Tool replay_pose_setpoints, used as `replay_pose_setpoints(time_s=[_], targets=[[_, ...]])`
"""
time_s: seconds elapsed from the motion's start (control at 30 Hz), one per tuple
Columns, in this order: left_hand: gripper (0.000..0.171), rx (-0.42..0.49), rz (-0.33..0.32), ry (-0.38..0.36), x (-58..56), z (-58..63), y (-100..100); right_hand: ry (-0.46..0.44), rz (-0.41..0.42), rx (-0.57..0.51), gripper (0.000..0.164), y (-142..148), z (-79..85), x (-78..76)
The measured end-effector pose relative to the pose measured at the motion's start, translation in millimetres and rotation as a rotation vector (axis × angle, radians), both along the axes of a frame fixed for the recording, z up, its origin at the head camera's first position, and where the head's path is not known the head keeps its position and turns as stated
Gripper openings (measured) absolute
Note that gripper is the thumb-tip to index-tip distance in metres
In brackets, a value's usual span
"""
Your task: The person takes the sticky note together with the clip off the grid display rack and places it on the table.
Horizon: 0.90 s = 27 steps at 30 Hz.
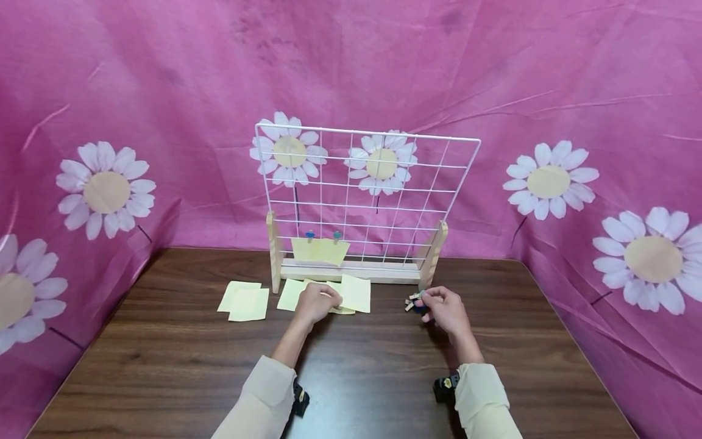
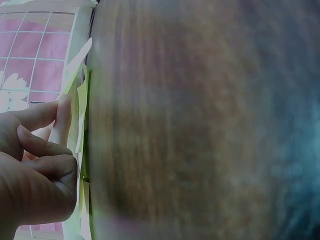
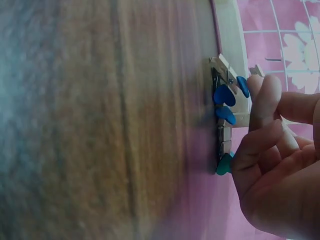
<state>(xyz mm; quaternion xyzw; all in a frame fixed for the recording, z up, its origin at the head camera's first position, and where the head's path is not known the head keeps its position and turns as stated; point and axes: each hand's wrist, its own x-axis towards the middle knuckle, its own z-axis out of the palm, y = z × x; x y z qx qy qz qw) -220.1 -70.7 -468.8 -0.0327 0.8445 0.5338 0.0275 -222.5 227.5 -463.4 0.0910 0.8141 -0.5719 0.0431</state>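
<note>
My left hand (image 1: pixel 318 302) pinches the edge of a pale yellow paper note (image 1: pixel 356 294), which stands slightly raised over other notes on the table. In the left wrist view, thumb and index finger meet at the paper's edge. On the right, my right hand (image 1: pixel 446 308) is over a small pile of wooden clothespins (image 3: pixel 225 135) with blue and green heart-shaped heads. Its thumb and index finger pinch a small clothespin (image 3: pixel 257 70), whose wooden tip shows beyond the fingertips; the rest is hidden. A yellow note (image 1: pixel 320 251) hangs from the white wire grid (image 1: pixel 370 201) by two clothespins, one blue, one teal.
The grid stands in a wooden base (image 1: pixel 351 272) with two upright posts, at the back of the brown wooden table (image 1: pixel 373 378). Two more notes (image 1: pixel 248 305) overlap on the left. A pink cloth with large daisies surrounds the table.
</note>
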Motion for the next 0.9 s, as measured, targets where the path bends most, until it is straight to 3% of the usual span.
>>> replay_pose_setpoints(time_s=[0.9], targets=[[0.012,-0.027,0.013,-0.074,1.0,-3.0,0,-0.024,0.014,0.074,0.021,3,-8.6,-3.1]])
